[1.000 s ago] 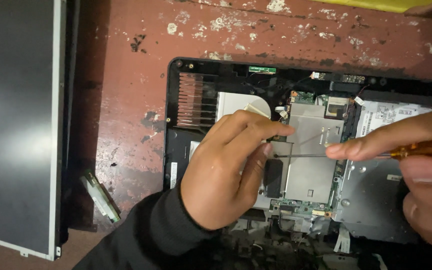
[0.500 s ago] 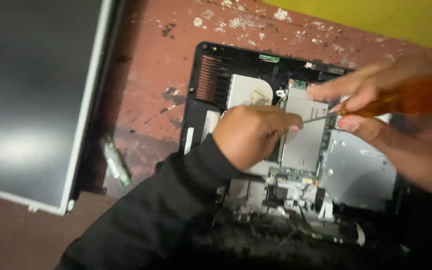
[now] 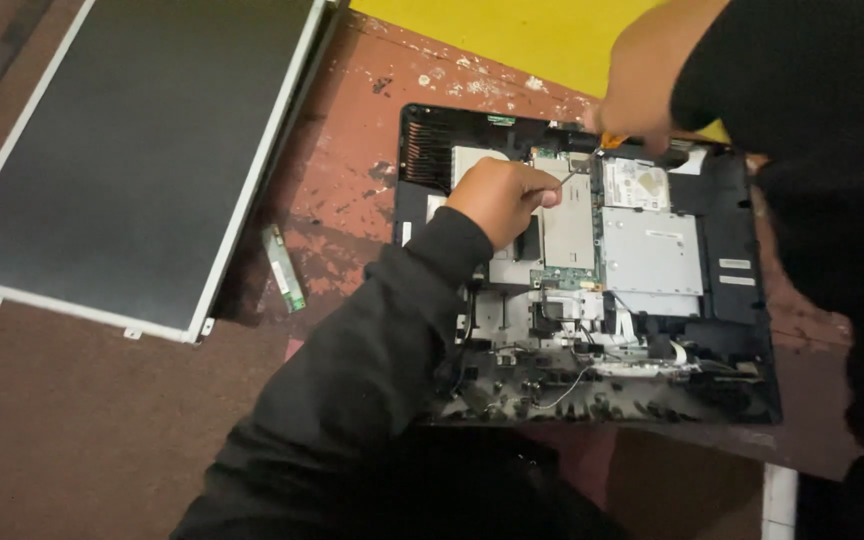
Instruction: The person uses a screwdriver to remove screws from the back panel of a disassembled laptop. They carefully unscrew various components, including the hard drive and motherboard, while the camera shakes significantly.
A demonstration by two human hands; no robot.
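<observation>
We have swung our view leftward, so the opened computer case [image 3: 592, 270] now sits right of centre. Our left hand [image 3: 502, 198] stays curled over its middle, pinching the screwdriver [image 3: 592, 160] shaft; our right hand [image 3: 642, 85] has risen to the case's top edge, gripping the orange handle. The loose screen panel [image 3: 132, 150] lies left of the case.

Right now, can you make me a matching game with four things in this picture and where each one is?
Things:
1. left hand
2. right hand
3. flat screen panel
4. small green circuit strip

Places:
A. gripping the orange screwdriver handle at the top
B. lying far left on the floor
C. curled over the metal plate inside the open computer case
D. on the floor between the panel and the case

Pairs: 1-C, 2-A, 3-B, 4-D
</observation>
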